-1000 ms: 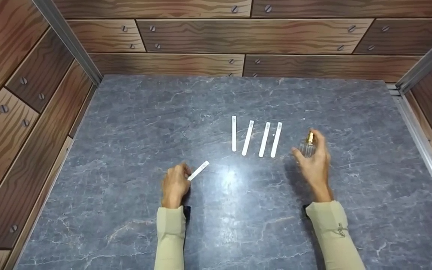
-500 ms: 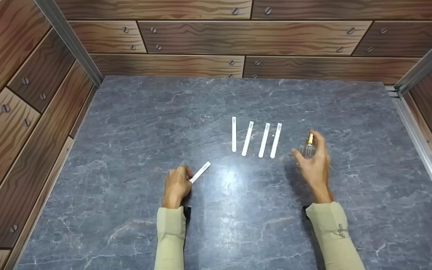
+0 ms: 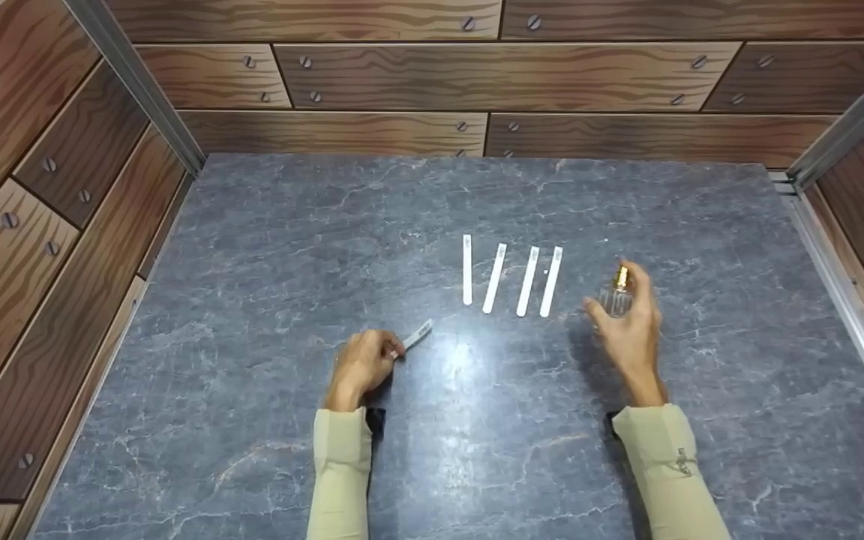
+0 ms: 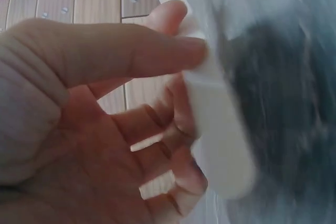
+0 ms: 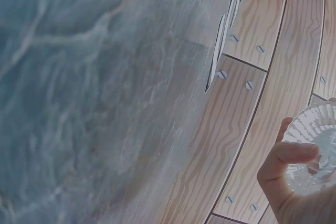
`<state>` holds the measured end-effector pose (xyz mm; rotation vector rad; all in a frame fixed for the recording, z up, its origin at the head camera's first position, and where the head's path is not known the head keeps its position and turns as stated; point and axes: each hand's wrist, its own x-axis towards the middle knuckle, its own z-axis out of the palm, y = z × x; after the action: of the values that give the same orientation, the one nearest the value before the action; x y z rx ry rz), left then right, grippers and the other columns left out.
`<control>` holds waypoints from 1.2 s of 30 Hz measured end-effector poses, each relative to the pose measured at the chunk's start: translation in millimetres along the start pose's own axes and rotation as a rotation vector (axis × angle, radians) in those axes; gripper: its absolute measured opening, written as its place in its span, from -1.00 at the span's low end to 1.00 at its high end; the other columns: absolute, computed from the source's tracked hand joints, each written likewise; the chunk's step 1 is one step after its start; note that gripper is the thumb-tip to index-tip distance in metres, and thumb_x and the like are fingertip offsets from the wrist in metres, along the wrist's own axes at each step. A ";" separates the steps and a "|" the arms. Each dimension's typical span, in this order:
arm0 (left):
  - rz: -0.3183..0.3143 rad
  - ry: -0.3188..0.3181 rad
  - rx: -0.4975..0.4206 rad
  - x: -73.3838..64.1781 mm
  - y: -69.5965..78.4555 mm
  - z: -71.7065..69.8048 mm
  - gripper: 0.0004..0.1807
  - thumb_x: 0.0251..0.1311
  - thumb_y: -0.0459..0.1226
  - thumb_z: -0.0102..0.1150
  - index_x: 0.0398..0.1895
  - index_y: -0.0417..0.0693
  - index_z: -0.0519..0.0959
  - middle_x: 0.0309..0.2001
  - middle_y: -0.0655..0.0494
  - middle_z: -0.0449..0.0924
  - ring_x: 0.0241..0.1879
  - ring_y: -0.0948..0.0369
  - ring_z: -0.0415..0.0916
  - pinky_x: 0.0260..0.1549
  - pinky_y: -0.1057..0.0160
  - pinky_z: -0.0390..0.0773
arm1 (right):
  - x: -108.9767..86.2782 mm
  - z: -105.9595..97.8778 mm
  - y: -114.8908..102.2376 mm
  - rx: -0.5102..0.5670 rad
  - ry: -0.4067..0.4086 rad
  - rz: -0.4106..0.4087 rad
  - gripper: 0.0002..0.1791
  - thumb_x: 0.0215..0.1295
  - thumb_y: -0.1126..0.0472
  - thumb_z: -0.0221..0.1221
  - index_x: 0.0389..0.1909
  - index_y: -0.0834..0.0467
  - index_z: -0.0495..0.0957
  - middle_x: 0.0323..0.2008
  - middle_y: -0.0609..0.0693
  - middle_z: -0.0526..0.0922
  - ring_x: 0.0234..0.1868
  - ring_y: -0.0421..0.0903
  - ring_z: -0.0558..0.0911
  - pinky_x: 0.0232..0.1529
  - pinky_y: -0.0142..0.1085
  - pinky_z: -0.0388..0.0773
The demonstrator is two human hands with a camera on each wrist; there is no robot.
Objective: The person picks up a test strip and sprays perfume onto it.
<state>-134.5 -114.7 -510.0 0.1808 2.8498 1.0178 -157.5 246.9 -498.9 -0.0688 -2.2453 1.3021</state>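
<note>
My left hand (image 3: 363,364) pinches a white perfume test strip (image 3: 419,334) between thumb and fingers, left of the table's middle. In the left wrist view the thumb lies across the strip (image 4: 223,140), whose rounded end points down, while the other fingers curl behind it. On the right, my right hand (image 3: 631,330) holds a clear ribbed glass perfume bottle (image 3: 613,301) with a gold spray top (image 3: 622,277). The index finger is up at that top. From the right wrist, the bottle's fluted base (image 5: 304,124) shows, with the thumb against it.
Several more white test strips (image 3: 502,277) lie side by side on the dark marbled table (image 3: 252,300), between and beyond the hands. Wood-patterned panels (image 3: 507,75) wall the back and sides, with a metal rail (image 3: 852,292) along the right edge.
My left hand has moved a little to the right, and the strip in it has tilted so its face looks darker. The right hand and the perfume bottle have stayed almost still.
</note>
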 end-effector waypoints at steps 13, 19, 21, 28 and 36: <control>0.237 0.012 -0.286 12.9 10.3 20.4 -0.55 -0.02 -0.66 0.15 -0.02 -0.33 0.71 -0.29 -0.03 0.59 -0.36 0.14 0.43 -0.33 0.29 0.45 | 0.3 0.2 0.7 0.008 0.019 -0.024 -0.27 0.05 0.50 0.42 0.29 0.28 0.41 0.09 0.36 0.56 -0.04 0.12 0.56 -0.17 -0.39 0.40; 0.181 -0.072 -0.399 15.8 18.4 24.8 -0.48 0.00 -0.71 0.10 0.10 -0.40 0.64 -0.14 -0.07 0.58 -0.39 0.25 0.39 -0.49 0.41 0.39 | -0.2 -0.8 1.9 0.010 0.023 -0.010 -0.28 0.04 0.51 0.40 0.29 0.30 0.41 0.09 0.37 0.57 0.01 0.15 0.56 -0.12 -0.36 0.41; 0.164 -0.096 -0.421 16.8 20.2 26.0 -0.48 0.03 -0.71 0.11 0.13 -0.40 0.62 -0.11 -0.10 0.57 -0.40 0.25 0.39 -0.52 0.41 0.38 | -0.1 -0.8 1.4 0.012 0.019 -0.012 -0.27 0.04 0.52 0.40 0.29 0.31 0.41 0.09 0.38 0.56 0.04 0.16 0.55 -0.06 -0.24 0.43; 0.130 -0.189 -0.554 21.4 24.5 30.4 -0.34 -0.02 -0.73 0.06 0.27 -0.42 0.50 0.02 -0.14 0.49 -0.28 0.19 0.41 -0.43 0.41 0.40 | 1.1 -0.9 0.0 0.006 0.014 -0.017 -0.27 0.03 0.52 0.41 0.29 0.28 0.41 0.08 0.38 0.56 0.02 0.17 0.55 -0.06 -0.06 0.45; 0.121 -0.223 -0.577 23.6 34.2 29.8 -0.25 -0.07 -0.75 0.06 0.35 -0.41 0.43 0.10 -0.09 0.44 -0.22 0.19 0.44 -0.45 0.43 0.47 | 1.4 -0.7 -0.2 0.004 0.021 -0.018 -0.27 0.04 0.51 0.42 0.29 0.27 0.41 0.06 0.37 0.57 -0.02 0.15 0.56 -0.11 -0.25 0.44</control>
<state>-151.0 -66.4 -512.6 0.3841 2.2603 1.6690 -158.3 247.8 -497.9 -0.0606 -2.2213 1.2909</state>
